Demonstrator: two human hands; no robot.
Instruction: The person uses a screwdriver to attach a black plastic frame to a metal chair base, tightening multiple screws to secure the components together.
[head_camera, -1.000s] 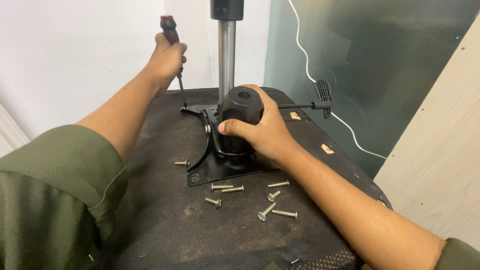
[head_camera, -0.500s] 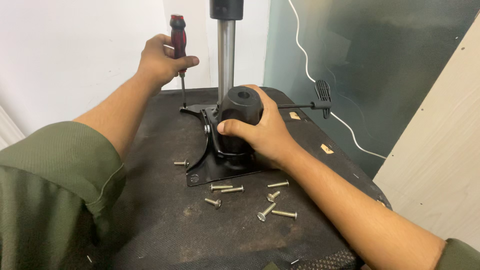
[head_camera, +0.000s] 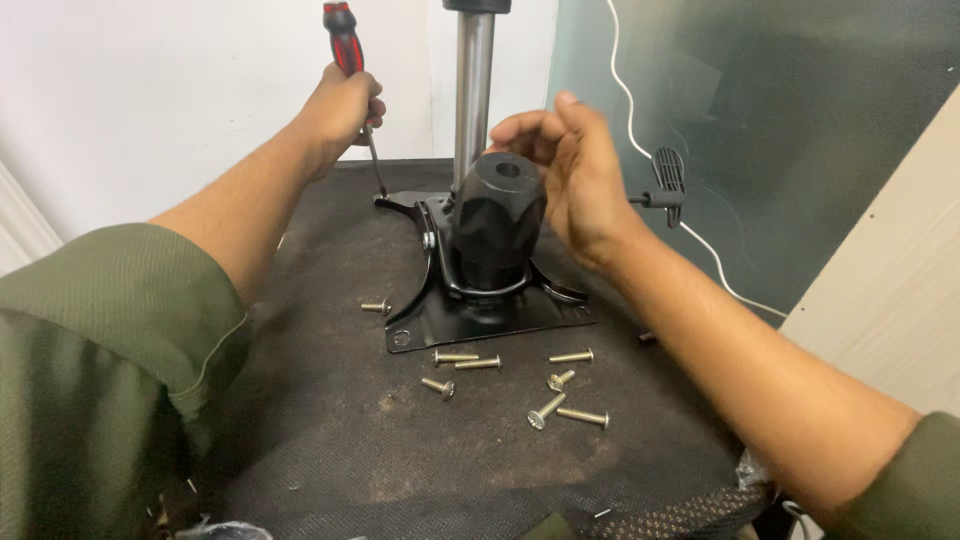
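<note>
No packages, labels, signs or screens show anywhere in this view.

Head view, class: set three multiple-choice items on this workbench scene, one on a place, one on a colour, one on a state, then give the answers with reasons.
1. Where do most of the loose bolts lie?
A. in front of the black metal plate
B. on top of the black knob
C. in the right hand

2. What colour is the screwdriver handle?
A. yellow
B. red and black
C. all green

3. How is the right hand?
A. clenched round the knob
B. open beside the knob, not gripping it
C. holding a bolt

Answers:
1 A, they are scattered on the dark surface nearer the camera.
2 B, it shows above the left hand.
3 B, the fingers are spread, with a gap to the knob.
</note>
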